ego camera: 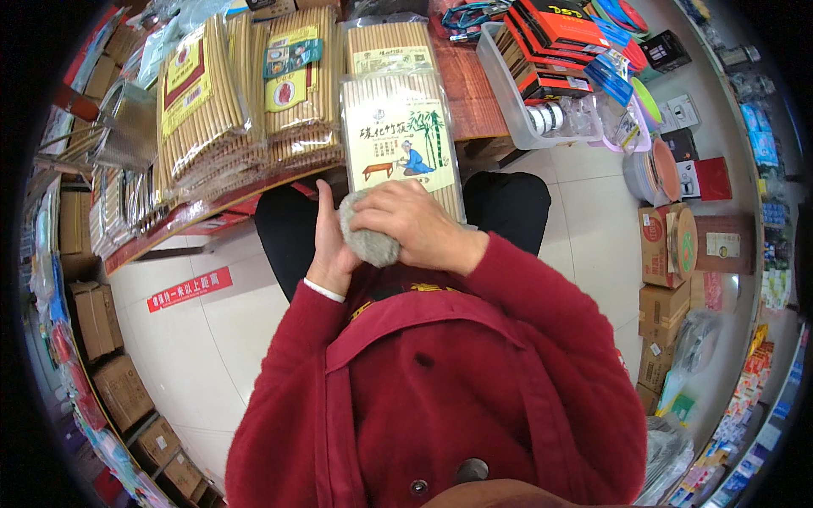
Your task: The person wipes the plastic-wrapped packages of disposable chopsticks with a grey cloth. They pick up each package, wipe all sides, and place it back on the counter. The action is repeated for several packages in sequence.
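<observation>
My right hand grips a grey, fuzzy cloth wad from above and the right. Against the wad's left side rests my left hand, its thumb pointing up and its fingers partly hidden. Both hands are close to my lap, at the near end of a clear pack of bamboo chopsticks with a printed label. That pack juts over the table's edge between my knees. Behind it lies another chopstick pack. Stacks of bagged chopsticks and more packs stand to the left.
A wooden table spans the far side. On the right are a clear plastic bin with orange-black boxes, coloured round basins and cardboard boxes. A metal can stands at the left. Cartons line the tiled floor.
</observation>
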The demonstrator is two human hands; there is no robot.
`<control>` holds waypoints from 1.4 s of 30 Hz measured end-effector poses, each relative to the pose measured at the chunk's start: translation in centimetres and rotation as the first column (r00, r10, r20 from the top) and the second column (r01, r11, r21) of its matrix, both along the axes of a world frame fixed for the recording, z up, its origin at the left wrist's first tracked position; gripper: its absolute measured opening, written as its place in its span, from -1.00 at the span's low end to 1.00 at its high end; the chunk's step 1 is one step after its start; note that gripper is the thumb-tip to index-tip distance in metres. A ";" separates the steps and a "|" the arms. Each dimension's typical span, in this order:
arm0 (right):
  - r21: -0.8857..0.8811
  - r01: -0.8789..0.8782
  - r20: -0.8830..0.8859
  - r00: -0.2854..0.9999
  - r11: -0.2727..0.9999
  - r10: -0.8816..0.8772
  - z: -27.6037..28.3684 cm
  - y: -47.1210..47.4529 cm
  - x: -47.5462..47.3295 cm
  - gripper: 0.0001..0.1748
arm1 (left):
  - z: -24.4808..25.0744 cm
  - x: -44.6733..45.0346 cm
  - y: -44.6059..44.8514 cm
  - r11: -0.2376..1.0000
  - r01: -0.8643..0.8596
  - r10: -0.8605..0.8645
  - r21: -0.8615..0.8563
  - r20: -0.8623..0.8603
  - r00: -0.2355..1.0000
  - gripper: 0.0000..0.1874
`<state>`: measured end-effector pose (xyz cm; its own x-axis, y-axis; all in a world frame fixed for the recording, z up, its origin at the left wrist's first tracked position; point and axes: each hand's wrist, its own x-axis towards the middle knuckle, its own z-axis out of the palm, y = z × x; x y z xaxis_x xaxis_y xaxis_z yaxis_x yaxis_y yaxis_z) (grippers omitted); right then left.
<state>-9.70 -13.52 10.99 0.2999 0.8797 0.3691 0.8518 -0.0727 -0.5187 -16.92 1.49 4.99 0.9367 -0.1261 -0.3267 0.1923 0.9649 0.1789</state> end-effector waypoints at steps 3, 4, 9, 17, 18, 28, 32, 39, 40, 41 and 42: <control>0.023 0.019 -0.056 0.998 1.000 -0.018 0.0 -2.3 -1.0 -0.56 | -0.7 0.2 0.1 0.993 0.043 -0.029 -0.106 0.130 0.991 -0.15; 0.036 0.029 -0.077 0.997 0.999 -0.026 -0.1 -3.1 -1.1 -0.55 | -0.9 0.3 0.2 0.993 0.049 -0.034 -0.111 0.131 0.991 -0.18; -0.028 0.296 -0.098 0.950 0.955 -0.297 -0.3 -8.2 0.4 -0.48 | -1.2 0.1 0.5 0.988 0.137 -0.132 -0.065 0.080 0.988 -0.37; 0.254 0.612 -0.611 0.702 0.749 -0.366 -0.4 -8.0 4.7 -0.52 | -0.2 0.2 0.6 0.983 0.150 -0.138 -0.103 0.115 0.984 -0.36; 0.227 0.546 -0.546 0.757 0.807 -0.359 -0.6 -7.5 4.4 -0.49 | -0.1 0.2 0.7 0.984 0.145 -0.135 -0.099 0.103 0.985 -0.37; 0.289 0.697 -0.401 0.710 0.656 -0.578 -4.4 -4.7 10.0 -0.47 | 0.5 0.5 0.2 0.974 0.117 -0.106 -0.192 0.070 0.992 -0.37; 0.262 0.765 -0.607 0.605 0.588 -0.516 -3.9 -4.3 10.3 -0.52 | 0.7 0.3 0.4 0.991 0.121 -0.120 -0.059 0.026 0.992 -0.37; 0.118 0.475 0.128 0.864 0.872 -0.487 -0.4 -2.0 4.0 -0.51 | -0.2 0.3 0.6 0.987 0.129 -0.122 -0.098 0.069 0.990 -0.41; 0.100 0.405 0.097 0.905 0.909 -0.414 -0.2 -2.1 2.7 -0.51 | -0.4 0.3 0.7 0.986 0.133 -0.124 -0.100 0.093 0.988 -0.42; 0.154 0.324 0.044 0.941 0.933 -0.335 -0.3 -1.8 1.5 -0.54 | -0.6 0.4 0.7 0.987 0.134 -0.124 -0.094 0.105 0.987 -0.42; 0.145 0.278 0.027 0.958 0.950 -0.285 -0.3 -2.1 0.3 -0.56 | -0.7 0.5 0.7 0.995 0.060 -0.062 -0.080 -0.018 0.998 -0.44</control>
<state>-9.44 -15.59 10.71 0.5073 0.7014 0.5007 0.8308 -0.2437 -0.5004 -16.39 2.20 4.28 0.9196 -0.2091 -0.3325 0.2540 0.9623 0.0972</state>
